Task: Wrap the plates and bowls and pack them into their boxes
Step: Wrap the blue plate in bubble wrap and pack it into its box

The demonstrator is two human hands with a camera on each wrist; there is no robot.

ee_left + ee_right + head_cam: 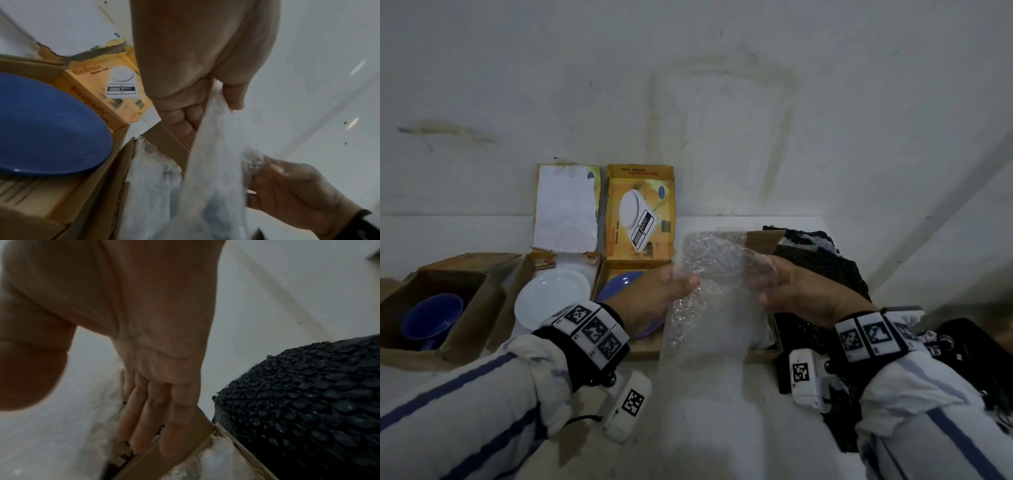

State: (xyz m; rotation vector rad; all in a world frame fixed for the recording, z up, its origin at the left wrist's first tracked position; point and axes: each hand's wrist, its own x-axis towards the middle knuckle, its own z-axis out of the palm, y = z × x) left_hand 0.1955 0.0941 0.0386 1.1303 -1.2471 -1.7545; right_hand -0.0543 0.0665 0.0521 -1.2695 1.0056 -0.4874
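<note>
I hold a clear sheet of bubble wrap [709, 294] upright between both hands over the table. My left hand [681, 286] pinches its left edge, thumb in front. My right hand [763, 287] holds the right edge, fingers behind the film. In the left wrist view the left hand [207, 104] grips the bubble wrap [216, 154] and the right hand [287, 183] shows partly through it. A blue plate [619, 282] lies in a yellow box behind my left hand. A white plate [551, 298] lies in the box beside it. A blue bowl [431, 318] sits in a brown box [482, 308] at far left.
Two yellow kitchen-scale box lids [640, 212] lean against the white wall. A heap of black bubble wrap [822, 263] lies at the right, close to my right hand [144, 418]. An open cardboard box [164, 139] with more clear wrap stands under the sheet.
</note>
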